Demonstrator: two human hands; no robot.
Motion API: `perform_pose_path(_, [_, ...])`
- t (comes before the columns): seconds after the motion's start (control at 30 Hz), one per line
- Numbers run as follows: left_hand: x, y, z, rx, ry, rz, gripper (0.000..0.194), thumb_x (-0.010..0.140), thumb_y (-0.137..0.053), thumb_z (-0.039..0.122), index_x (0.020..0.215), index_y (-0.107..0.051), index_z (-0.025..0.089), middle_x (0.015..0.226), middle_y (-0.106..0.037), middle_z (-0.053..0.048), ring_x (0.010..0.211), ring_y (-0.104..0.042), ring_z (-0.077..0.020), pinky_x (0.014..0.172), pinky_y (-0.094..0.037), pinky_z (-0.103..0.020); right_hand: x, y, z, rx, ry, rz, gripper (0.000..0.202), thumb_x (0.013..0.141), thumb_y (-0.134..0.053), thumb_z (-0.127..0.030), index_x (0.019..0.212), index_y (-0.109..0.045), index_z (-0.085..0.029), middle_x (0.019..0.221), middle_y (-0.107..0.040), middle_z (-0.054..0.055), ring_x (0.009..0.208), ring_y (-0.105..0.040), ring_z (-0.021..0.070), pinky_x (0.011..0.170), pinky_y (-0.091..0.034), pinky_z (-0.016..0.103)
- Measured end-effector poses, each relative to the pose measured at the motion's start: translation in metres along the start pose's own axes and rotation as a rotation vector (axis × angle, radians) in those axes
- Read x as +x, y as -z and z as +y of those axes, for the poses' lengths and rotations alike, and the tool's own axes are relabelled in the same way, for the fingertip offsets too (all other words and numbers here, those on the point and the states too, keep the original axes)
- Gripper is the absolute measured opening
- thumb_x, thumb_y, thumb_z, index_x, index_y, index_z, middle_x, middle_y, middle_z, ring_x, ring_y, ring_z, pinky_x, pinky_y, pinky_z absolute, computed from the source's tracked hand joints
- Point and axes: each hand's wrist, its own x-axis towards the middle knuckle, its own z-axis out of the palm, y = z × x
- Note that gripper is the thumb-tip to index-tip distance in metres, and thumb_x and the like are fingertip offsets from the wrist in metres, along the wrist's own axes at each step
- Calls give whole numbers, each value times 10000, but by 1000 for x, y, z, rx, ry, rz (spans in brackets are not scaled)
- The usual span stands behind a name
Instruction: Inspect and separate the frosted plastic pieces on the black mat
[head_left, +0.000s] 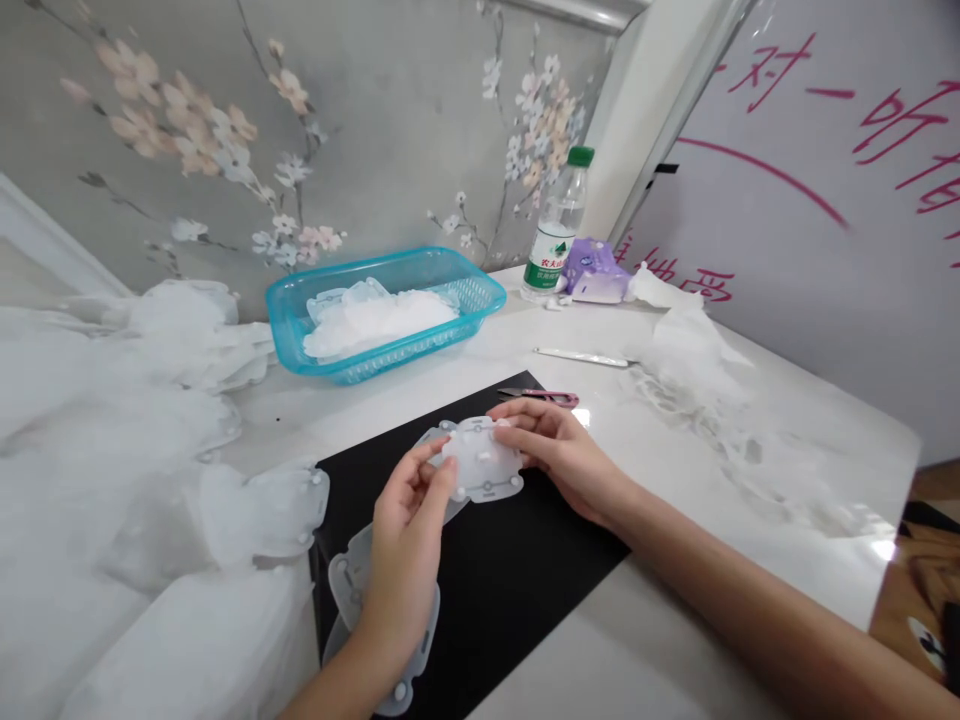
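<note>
A person's left hand (411,515) and right hand (561,450) pinched opposite ends of a translucent plastic piece (480,476), fingers closed lightly, above a black mat (517,590) on the white bench (450,385). The piece lay directly between them, its long axis running hand to hand, neither clearly nearer.

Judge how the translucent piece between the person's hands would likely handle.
The translucent piece is probably light, looking thin between the left hand and right hand. It seems fairly stiff, spanning nearly flat between them.
</note>
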Motion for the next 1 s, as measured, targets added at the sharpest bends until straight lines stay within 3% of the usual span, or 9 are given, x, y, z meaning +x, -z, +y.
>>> perform_pose_path(0.13, [1,-2,3,10,9,19,296,736,-684,413,904,-637,174,572,-412,48,503,-334,-67,456,-305,-164,-2,7,9,92,-16,52,373,665,-804,-347,967,-655,-186,761,-648,-19,636,-587,74,526,-461,150])
perform_pose_path(0.3, [2,-4,5,57,28,-88,309,724,-678,444,851,-671,162,540,-406,38,511,-341,-72,449,-300,-164,-3,12,6,139,5,60,329,688,-795,-346,930,-659,-169,750,-664,-4,602,-587,71,532,-486,157])
perform_pose_path(0.53, [2,0,-1,55,63,20,296,788,-645,480,828,-589,192,571,-410,51,533,-366,-61,481,-331,-134,-5,12,9,142,-35,-17,299,679,-800,-312,919,-672,-188,775,-662,-19,712,-632,92,639,-542,186])
perform_pose_path(0.73, [2,0,-1,7,63,32,274,815,-631,451,797,-569,185,569,-417,57,509,-352,-46,458,-310,-120,-6,12,12,18,20,-18,239,692,-791,-317,782,-636,-159,526,-583,-49,497,-544,64,564,-484,185])
perform_pose_path(0.8, [2,0,-1,7,54,26,265,817,-632,444,804,-579,185,578,-453,54,499,-361,-43,446,-308,-119,-7,12,12,6,66,-15,228,728,-764,-335,804,-627,-170,484,-568,-58,436,-490,58,515,-445,187])
perform_pose_path(0.9, [2,1,-3,-40,24,33,282,843,-584,470,847,-608,189,706,-590,20,537,-451,-57,467,-367,-136,-8,13,11,17,123,-75,218,839,-644,-396,843,-618,-180,670,-690,5,449,-525,72,513,-435,218])
perform_pose_path(1.0, [1,2,-5,-60,20,64,326,823,-596,501,955,-632,205,801,-634,-4,649,-550,-95,540,-452,-158,-9,14,11,-39,188,-87,206,862,-619,-375,853,-643,-171,617,-638,-11,485,-540,78,565,-443,231])
